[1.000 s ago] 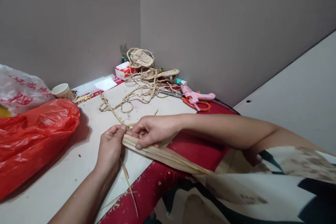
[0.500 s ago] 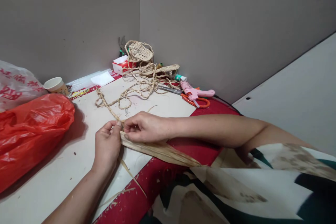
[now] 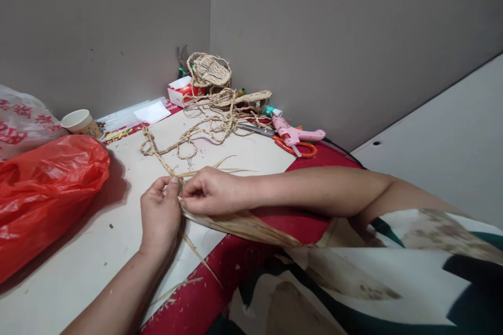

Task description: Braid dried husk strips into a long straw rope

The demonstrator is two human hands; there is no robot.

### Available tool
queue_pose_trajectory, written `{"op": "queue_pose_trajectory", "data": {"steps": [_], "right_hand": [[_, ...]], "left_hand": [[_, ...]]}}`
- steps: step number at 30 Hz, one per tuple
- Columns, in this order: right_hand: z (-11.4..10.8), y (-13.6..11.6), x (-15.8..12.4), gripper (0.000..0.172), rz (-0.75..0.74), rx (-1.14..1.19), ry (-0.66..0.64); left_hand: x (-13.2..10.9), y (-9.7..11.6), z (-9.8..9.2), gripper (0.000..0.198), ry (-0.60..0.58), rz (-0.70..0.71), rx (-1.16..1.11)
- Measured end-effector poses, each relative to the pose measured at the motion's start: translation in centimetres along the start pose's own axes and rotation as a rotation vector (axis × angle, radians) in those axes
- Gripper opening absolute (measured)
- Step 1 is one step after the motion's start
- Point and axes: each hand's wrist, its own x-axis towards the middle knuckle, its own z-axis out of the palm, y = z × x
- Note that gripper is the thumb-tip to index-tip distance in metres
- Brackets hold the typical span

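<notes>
Set before grey panels (image 3: 118, 15), over a pale bench (image 3: 63, 267): pinching the near end of the braided cord (image 3: 158, 157) with the left hand (image 3: 160, 214), with the right hand (image 3: 204, 192) bunched just beside it on the fibre strips (image 3: 245, 227), exact strand too hidden to tell. Leading away and slightly left from both hands along the cord's long axis, nearer the left; trailing, as strips, rightward toward the patterned cloth (image 3: 369, 277).

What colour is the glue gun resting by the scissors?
The glue gun is pink; it shows best in the head view.
</notes>
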Motion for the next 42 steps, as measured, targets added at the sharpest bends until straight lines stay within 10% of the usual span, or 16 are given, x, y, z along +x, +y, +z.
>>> {"op": "queue_pose_trajectory", "data": {"steps": [13, 21, 26, 31, 34, 37, 42], "right_hand": [[-0.1, -0.1, -0.4, 0.022, -0.074, -0.528, 0.195], [-5.4, 0.2, -1.0, 0.016, 0.160, 0.476, 0.405], [-14.0, -0.1, -4.7, 0.028, 0.156, 0.666, 0.816], [-22.2, -1.9, -10.9, 0.027, -0.207, 0.086, 1.611], [-20.8, -3.6, -12.2, 0.045, -0.324, -0.129, 1.229], [-14.1, -4.6, -9.9, 0.037, -0.080, -0.292, 0.851], [-2.8, -3.1, -3.5, 0.040, 0.144, -0.484, -0.216]], "left_hand": [[-0.7, 1.2, 0.4, 0.023, -0.020, -0.064, -0.044], [-0.4, 0.7, 0.4, 0.026, -0.018, -0.109, -0.075], [-0.2, 0.4, 0.3, 0.028, -0.009, -0.105, -0.059], [-0.4, 0.7, 0.4, 0.026, -0.021, -0.096, -0.075], [-0.4, 0.8, 0.4, 0.027, -0.021, -0.109, -0.074], [-0.2, 0.6, 0.3, 0.027, -0.023, -0.114, -0.073], [-0.3, 0.3, 0.1, 0.027, -0.052, -0.108, -0.110]]}}
